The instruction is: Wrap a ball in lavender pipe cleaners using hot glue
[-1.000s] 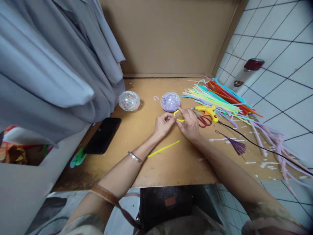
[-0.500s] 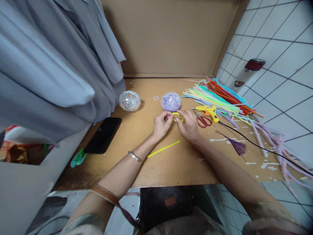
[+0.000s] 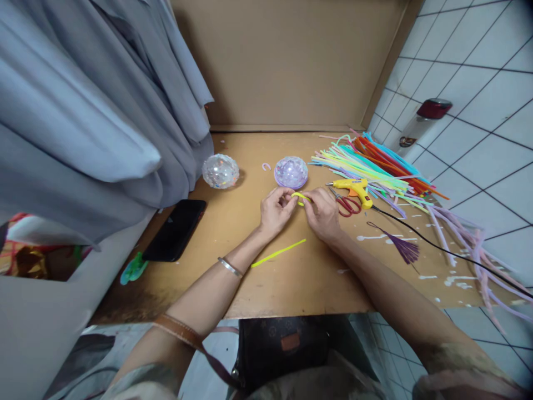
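Note:
Between my two hands is a bent yellow pipe cleaner (image 3: 300, 196), curved into a small loop. My left hand (image 3: 275, 212) pinches one side of it, and my right hand (image 3: 323, 215) closes on the other side. Just beyond my fingers sits a clear dome with a purple rim (image 3: 291, 172). A straight yellow pipe cleaner (image 3: 278, 253) lies on the table below my hands. Further left is a second clear dome (image 3: 220, 171) with coloured specks, and a small pink curved piece (image 3: 266, 166) rests between the domes.
Right of my hands are a yellow glue gun (image 3: 352, 188) with a black cord, red-handled scissors (image 3: 348, 206), a pile of coloured pipe cleaners (image 3: 375, 164) and a purple tassel (image 3: 402, 248). A black phone (image 3: 175, 230) and a green clip (image 3: 134, 269) lie at the left.
The fingers of my right hand have closed further around the yellow loop, which now looks smaller and flatter between my hands. The things on the table have not moved.

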`<state>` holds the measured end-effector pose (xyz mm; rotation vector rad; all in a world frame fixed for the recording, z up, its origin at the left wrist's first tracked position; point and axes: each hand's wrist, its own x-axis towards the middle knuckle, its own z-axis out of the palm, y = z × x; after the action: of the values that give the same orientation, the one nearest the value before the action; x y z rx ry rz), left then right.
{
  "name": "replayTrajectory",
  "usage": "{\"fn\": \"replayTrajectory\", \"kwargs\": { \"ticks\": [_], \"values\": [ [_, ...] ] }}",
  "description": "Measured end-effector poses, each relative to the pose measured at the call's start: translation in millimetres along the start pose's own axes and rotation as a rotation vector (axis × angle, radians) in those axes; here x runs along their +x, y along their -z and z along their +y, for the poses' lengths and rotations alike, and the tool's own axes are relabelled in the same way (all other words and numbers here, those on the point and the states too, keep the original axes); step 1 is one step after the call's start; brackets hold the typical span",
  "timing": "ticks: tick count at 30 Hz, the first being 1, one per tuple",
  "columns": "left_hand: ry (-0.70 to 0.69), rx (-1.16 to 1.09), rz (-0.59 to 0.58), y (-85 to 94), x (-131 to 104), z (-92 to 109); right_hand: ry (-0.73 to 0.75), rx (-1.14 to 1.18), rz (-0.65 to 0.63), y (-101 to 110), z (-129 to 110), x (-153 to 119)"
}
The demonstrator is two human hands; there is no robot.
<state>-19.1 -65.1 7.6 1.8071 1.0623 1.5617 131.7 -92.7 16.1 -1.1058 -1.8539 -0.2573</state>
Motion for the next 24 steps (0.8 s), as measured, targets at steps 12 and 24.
{"fn": "replayTrajectory", "kwargs": {
  "ticks": [12,24],
  "values": [
    [-0.028,0.024,-0.029,0.0,-1.7,-7.3,-0.007,-0.003,-0.032,0.2,1.5,0.1],
    [-0.153,0.119,-0.040,3.0,-0.2,-3.8,0.008,0.003,0.005,-0.4,1.4,-0.7]
  ]
}}
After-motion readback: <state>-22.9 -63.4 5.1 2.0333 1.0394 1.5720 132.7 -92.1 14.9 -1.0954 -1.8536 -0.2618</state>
